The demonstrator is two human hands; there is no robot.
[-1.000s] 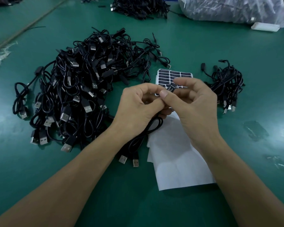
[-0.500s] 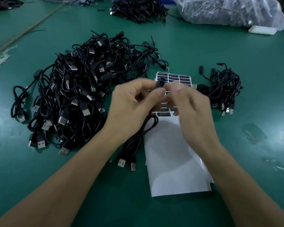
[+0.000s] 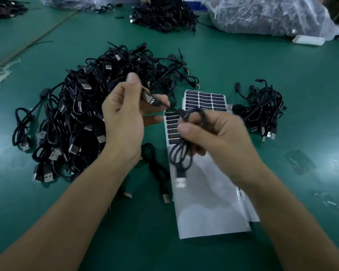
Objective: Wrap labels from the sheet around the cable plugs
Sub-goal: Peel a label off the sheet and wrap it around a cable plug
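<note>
Two hands are up over the table (image 3: pixel 282 75). The left hand (image 3: pixel 123 122) pinches a little bunch of plugs (image 3: pixel 147 97) between thumb and fingers; they are too blurry to count. The right hand (image 3: pixel 221 137) has its fingers curled tight round one looped cable (image 3: pixel 181 153). One silver plug end hangs down below this fist. A thin black line runs from the pinch across to the fist.

Right under the fist lies the sheet (image 3: pixel 207 208), and more sheets peek out from under it. Its near part is bare and white. Its labels (image 3: pixel 205 99) are black. Three lines of them sit side by side behind the fist, and one more line shows between the two hands.

There are three piles of black cables. The big pile (image 3: pixel 72 122) is left of the pinch. The small pile (image 3: pixel 262 110) is right of the fist. The far pile (image 3: pixel 162 14) is well behind both hands. One loose cable (image 3: pixel 157 171) lies below the left wrist. One clear bag (image 3: pixel 272 14) and one white block (image 3: pixel 308 40) sit far behind the fist. The table is green and smooth, with shiny light spots.
</note>
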